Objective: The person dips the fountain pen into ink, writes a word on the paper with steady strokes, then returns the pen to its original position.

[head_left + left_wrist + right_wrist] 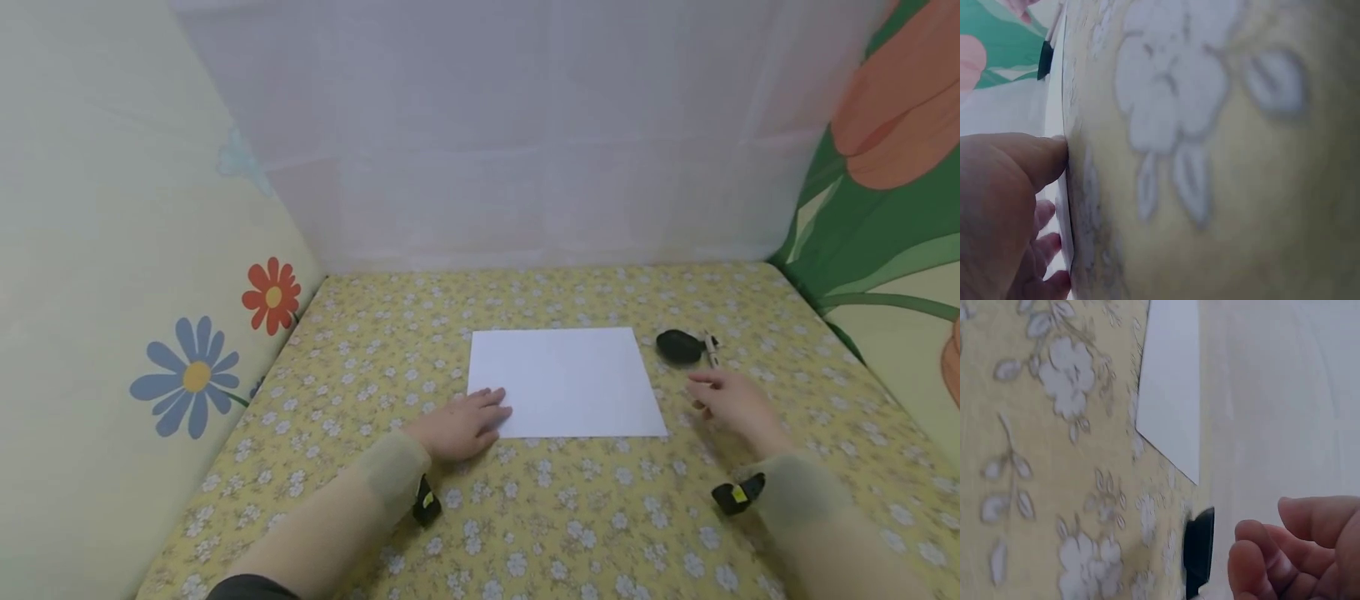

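Note:
A sheet of white paper [566,379] lies flat on the table. My left hand [461,423] rests on its near left corner with the fingers straight; in the left wrist view, the thumb [1041,156] touches the sheet's edge. To the right of the paper is a black oval object [679,347], its kind unclear. Beside that lies a slim, pale pen-like stick [711,350]. My right hand [738,407] hovers just on the near side of the stick, fingers loosely bent. The right wrist view shows a gap between thumb and fingers [1250,565], with nothing held.
A yellow floral cloth [570,517] covers the table. A pale hanging sheet [525,150] stands behind it. Flower-printed panels rise at the left [90,250] and right [877,225]. Each wrist carries a small black camera strap.

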`<state>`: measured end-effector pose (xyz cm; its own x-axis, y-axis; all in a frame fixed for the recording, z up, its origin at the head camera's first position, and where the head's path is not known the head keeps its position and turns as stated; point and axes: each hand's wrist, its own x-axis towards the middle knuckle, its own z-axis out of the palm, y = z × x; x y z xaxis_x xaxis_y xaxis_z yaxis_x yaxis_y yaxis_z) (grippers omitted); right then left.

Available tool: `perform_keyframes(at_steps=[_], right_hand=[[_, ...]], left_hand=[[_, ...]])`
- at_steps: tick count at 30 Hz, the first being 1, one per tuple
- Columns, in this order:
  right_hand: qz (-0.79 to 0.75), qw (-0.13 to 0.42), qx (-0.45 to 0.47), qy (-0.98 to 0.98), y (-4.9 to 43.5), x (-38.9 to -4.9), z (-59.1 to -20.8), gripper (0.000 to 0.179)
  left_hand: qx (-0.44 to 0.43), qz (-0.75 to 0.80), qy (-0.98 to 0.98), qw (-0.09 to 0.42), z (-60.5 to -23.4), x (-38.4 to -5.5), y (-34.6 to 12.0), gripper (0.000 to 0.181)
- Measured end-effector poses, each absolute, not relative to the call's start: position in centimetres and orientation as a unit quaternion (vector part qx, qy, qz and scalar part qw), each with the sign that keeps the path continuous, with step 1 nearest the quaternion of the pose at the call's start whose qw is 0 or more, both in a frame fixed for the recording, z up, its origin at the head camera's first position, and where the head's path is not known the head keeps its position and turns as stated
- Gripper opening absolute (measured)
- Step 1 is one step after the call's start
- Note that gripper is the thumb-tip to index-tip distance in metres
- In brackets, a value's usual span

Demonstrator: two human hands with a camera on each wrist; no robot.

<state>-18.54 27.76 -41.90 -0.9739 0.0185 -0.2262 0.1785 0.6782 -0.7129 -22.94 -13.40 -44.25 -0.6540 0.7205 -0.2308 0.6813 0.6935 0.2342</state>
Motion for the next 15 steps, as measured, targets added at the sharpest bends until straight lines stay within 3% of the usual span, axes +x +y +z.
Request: perform_keyframes(at_steps=[15], right_hand=[[-0.360,0.052,0.113,0.925,31.0,-19.0,-41.5,0.072]], left_hand=[[0.410,0.035,0.898,0.155,-44.1,-22.5,-13.1,0.055]])
